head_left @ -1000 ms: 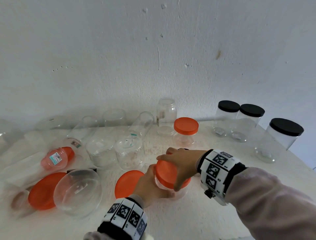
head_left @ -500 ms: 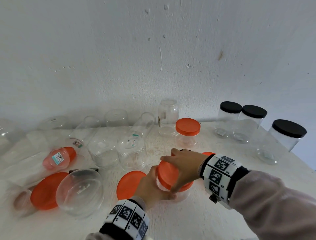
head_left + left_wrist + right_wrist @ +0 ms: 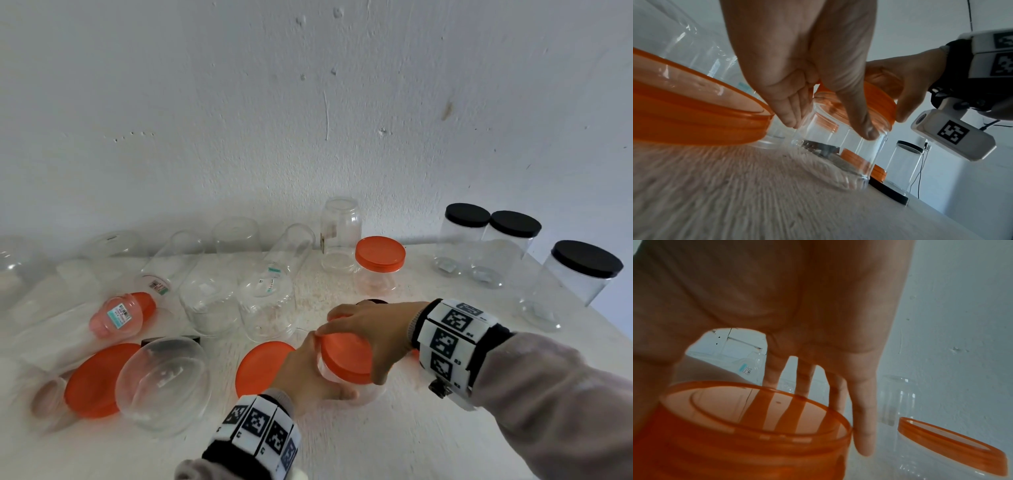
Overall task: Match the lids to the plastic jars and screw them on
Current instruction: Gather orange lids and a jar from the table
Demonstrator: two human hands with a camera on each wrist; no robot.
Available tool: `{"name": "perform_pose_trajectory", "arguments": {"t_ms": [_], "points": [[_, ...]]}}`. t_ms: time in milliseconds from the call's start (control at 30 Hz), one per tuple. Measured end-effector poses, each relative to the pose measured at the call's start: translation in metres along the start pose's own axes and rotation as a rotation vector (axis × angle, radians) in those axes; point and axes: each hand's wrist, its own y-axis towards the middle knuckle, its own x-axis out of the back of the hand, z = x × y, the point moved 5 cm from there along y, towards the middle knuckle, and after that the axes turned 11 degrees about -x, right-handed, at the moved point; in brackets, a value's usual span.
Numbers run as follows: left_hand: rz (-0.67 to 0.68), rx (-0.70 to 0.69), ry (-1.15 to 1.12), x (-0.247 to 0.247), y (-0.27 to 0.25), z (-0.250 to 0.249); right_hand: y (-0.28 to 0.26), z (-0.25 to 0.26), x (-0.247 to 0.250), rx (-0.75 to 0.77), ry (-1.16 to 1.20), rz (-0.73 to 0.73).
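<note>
1. Surface: white table, matte, with a brushed or fibrous grain in the left wrist view; faint reddish specks on it near centre.
2. Room: white plastered wall right behind the table, with pits, a thin vertical crack and a brown stain upper right.
3. Active item: small clear jar standing on the table, front centre, tilted slightly. Orange lid sits on its mouth.
4. Left hand: fingers and thumb wrapped round the jar body, holding it.
5. Right hand: over the top, fingers and thumb curled down round the lid rim, gripping it. Whether the lid is fully threaded on, cannot tell.
6. Loose large orange lid lies flat, just left of the held jar, touching or nearly touching the left hand.
7. Further left: a second large orange lid, with a wide clear jar overlapping its right edge.
8. Small pinkish jar with orange cap lies on its side, left of centre.
9. Mid and back left: a cluster of uncapped clear jars, some upright or inverted, some lying down.
10. Capped orange-lid jar upright behind the hands.
11. Three black-lidded clear jars upright at the right, toward the back.
12. A black lid lies flat on the table just beyond the held jar, seen in the left wrist view.
</note>
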Motion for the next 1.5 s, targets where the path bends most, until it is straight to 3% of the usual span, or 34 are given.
{"name": "perform_pose_trajectory", "arguments": {"t_ms": [233, 433, 867, 1000, 1233, 1367, 1500], "points": [[-0.001, -0.002, -0.021, -0.001, -0.001, 0.000, 0.000, 0.002, 0.001, 0.026, 0.036, -0.006], [-0.004, -0.010, -0.044, -0.003, -0.002, -0.004, 0.003, 0.003, -0.007, -0.176, 0.057, -0.023], [0.042, 0.028, -0.018, -0.001, -0.001, -0.005, -0.004, 0.001, -0.001, -0.027, -0.028, 0.045], [0.026, 0.013, -0.022, -0.004, -0.001, -0.006, -0.002, -0.004, -0.003, -0.073, 0.037, -0.003], [-0.004, -0.001, -0.112, -0.007, -0.002, -0.006, 0.004, -0.010, -0.014, -0.287, 0.140, -0.049], [-0.001, -0.007, -0.084, -0.007, -0.002, -0.008, 0.000, -0.010, -0.009, -0.259, 0.151, 0.054], [-0.006, 0.002, -0.054, -0.007, -0.002, -0.009, 0.000, -0.012, -0.003, -0.226, 0.152, 0.046]]}}
